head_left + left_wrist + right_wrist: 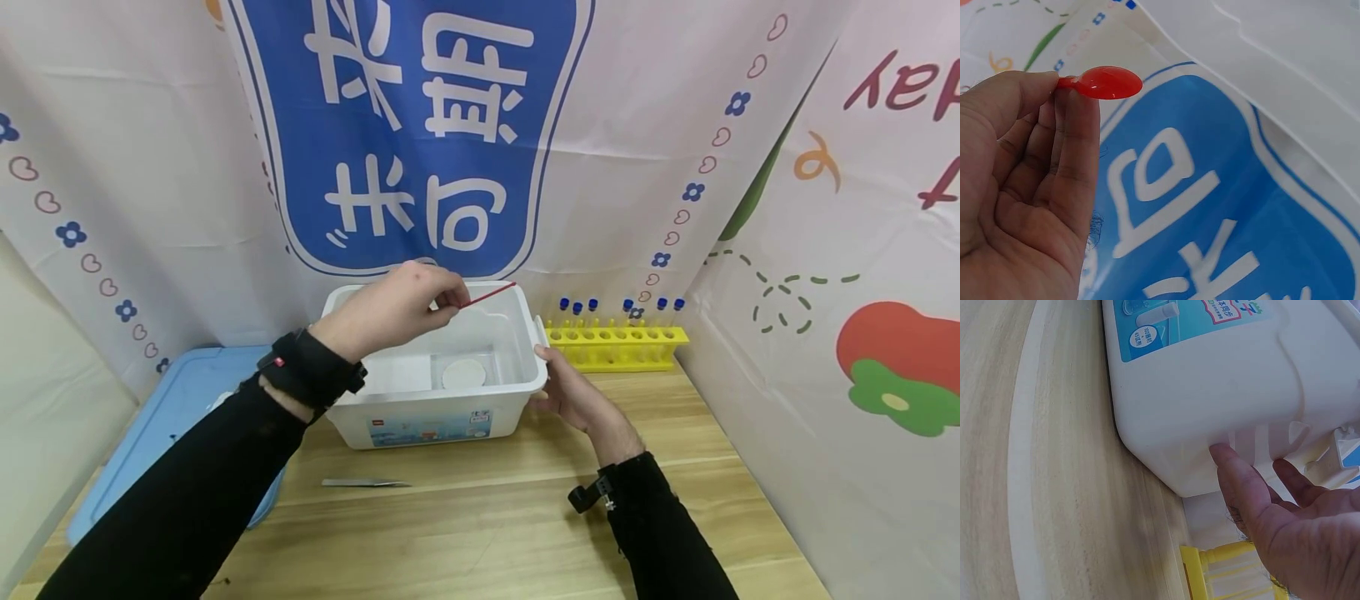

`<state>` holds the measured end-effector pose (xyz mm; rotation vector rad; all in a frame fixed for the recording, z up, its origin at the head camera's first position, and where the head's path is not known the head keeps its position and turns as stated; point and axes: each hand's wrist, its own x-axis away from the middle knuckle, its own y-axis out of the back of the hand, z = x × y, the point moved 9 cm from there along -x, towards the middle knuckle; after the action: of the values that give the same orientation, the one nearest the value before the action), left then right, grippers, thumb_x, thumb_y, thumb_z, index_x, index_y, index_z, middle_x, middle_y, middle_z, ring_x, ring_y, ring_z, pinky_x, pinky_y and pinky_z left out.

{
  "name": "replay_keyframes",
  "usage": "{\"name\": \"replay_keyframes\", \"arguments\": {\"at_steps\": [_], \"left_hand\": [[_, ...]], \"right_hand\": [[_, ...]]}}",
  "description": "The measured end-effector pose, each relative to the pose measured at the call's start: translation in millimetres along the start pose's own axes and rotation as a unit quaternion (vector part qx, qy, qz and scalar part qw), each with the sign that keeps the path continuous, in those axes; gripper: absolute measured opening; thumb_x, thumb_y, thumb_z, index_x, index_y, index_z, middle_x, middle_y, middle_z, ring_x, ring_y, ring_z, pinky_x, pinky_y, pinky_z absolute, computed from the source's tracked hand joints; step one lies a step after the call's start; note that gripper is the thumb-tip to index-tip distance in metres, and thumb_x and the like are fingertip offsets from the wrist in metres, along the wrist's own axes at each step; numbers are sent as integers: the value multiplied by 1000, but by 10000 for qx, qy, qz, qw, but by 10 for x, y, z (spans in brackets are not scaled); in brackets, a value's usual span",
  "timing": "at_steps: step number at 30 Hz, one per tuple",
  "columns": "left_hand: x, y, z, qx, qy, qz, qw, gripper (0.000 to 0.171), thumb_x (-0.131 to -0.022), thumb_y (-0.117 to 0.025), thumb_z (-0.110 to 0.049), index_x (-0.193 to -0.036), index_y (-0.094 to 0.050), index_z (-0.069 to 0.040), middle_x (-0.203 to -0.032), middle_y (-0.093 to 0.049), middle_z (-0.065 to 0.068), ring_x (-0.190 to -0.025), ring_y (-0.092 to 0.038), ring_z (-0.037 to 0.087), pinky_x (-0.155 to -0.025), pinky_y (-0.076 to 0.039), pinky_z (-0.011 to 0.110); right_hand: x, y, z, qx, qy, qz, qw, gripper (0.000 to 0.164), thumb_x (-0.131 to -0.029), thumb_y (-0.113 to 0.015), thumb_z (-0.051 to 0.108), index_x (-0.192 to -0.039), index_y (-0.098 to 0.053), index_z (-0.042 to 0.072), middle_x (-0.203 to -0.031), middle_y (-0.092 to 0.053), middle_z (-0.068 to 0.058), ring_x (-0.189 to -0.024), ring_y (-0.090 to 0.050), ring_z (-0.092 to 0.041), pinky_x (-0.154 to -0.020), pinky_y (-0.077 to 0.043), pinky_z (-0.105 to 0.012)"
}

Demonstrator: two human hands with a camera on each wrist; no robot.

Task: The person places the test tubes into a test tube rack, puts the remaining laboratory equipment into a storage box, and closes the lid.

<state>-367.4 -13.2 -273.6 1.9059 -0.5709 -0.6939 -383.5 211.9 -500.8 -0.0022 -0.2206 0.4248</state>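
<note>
My left hand [401, 304] is raised over the white plastic box [435, 419], pinching a small red spoon [1110, 82] between thumb and fingers. In the head view the spoon appears as a thin red stick pointing right. Its oval bowl points away from the fingertips in the left wrist view. At the box's right end, my right hand [577, 396] touches the outer wall with its fingertips, the fingers fairly straight. Inside the box, a round white shape [463, 374] lies on the bottom.
A yellow test tube rack [615, 364] holding several blue-capped droppers stands behind the right hand. Slim metal tweezers [366, 482] lie in front of the box. At the left is a blue lid [180, 375], partly under the left arm. Printed cloth [615, 192] hangs behind.
</note>
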Motion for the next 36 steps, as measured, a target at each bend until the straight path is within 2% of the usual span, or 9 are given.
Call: {"name": "replay_keyframes", "arguments": {"at_steps": [6, 14, 22, 25, 31, 36], "left_hand": [[-131, -103, 219, -24, 246, 91, 9997, 17, -112, -78, -6, -127, -85, -12, -117, -84, 7, -106, -73, 26, -98, -68, 45], [-262, -253, 512, 21, 415, 253, 9988, 16, -113, -77, -8, -127, -84, -13, -121, -84, 8, -107, -73, 26, -95, -67, 45], [-391, -433, 781, -60, 589, 530, 9968, 14, -114, -76, -8, -125, -84, -12, -123, -83, 10, -118, -74, 30, -106, -67, 48], [-424, -494, 862, -162, 645, 623, 9958, 13, -114, -75, -8, -123, -84, -12, -122, -83, 11, -119, -72, 31, -106, -65, 49], [-476, -644, 1014, -364, 580, 724, 9950, 11, -113, -76, -6, -119, -84, -10, -117, -83, 10, -108, -73, 28, -101, -67, 47], [-500, -800, 1182, -457, 555, 934, 9930, 12, -111, -77, -3, -120, -85, -6, -111, -83, 10, -101, -73, 27, -101, -68, 47]], "right_hand": [[2, -8, 1, 21, 52, 41, 10000, 81, -117, -37, 69, -188, -25, 31, -189, -34, -18, -176, -38, -50, -131, -52, -72], [-7, -4, 3, 8, 82, 57, 9999, 81, -118, -37, 67, -188, -25, 29, -189, -34, -19, -176, -39, -50, -131, -54, -68], [-1, -6, 12, -2, 61, 43, 10000, 81, -117, -39, 69, -188, -26, 31, -190, -33, -17, -177, -37, -50, -132, -51, -73], [-10, -3, 6, 12, 67, 49, 10000, 82, -117, -39, 69, -188, -25, 31, -190, -32, -18, -177, -36, -50, -132, -50, -73], [-14, -1, -5, 23, 78, 66, 9999, 81, -117, -38, 68, -188, -24, 30, -190, -32, -18, -177, -37, -50, -132, -50, -72], [-5, -1, -8, 6, 29, 26, 10000, 81, -117, -38, 67, -188, -24, 30, -190, -33, -18, -177, -37, -50, -133, -50, -72]]}}
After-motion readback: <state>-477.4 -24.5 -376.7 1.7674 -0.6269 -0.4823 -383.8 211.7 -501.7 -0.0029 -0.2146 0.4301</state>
